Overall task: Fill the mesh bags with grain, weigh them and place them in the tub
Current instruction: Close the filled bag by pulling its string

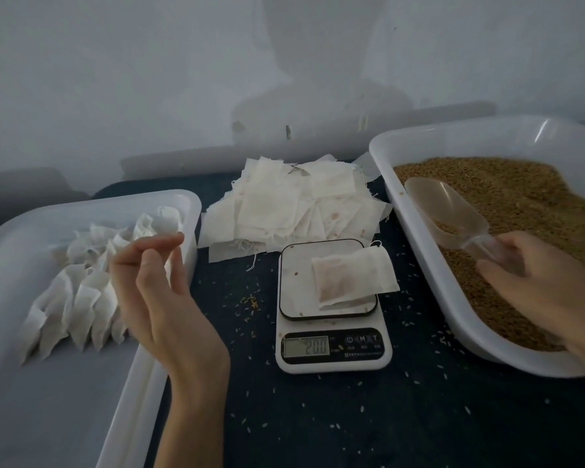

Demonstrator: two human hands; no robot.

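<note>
- A white tub [169, 332] sits at the left, its near end running out of view; filled mesh bags [81, 292] lie in it in overlapping rows, leaning toward the far end.
- The left hand [159, 292] is raised over the tub's right rim, palm turned toward the camera. Its fingers [169, 243] are loosely bent with the thumb tip close to the forefinger, and nothing shows between them.
- At the far middle, a loose pile of empty mesh bags [284, 204] lies flat on the dark table [318, 417], with thread ends hanging off its near edge.
- Just near of the pile stands a small white scale [331, 361]. One filled bag [352, 278] rests on the platform, its right corner hanging over the platform edge, with brownish contents showing through the mesh. The display [306, 346] reads 20.0.
- Stray grains [250, 300] are scattered over the table around the scale.
- At the right, a second white tub [429, 265], angled from far left to near right, holds a bed of brown grain [520, 204].
- A clear plastic scoop [446, 214] lies over the grain, mouth pointing far and left, with a little grain in its bowl.
- The right hand [537, 282] grips the scoop's handle, fingers curled round it, wrist over the tub's near rim.
</note>
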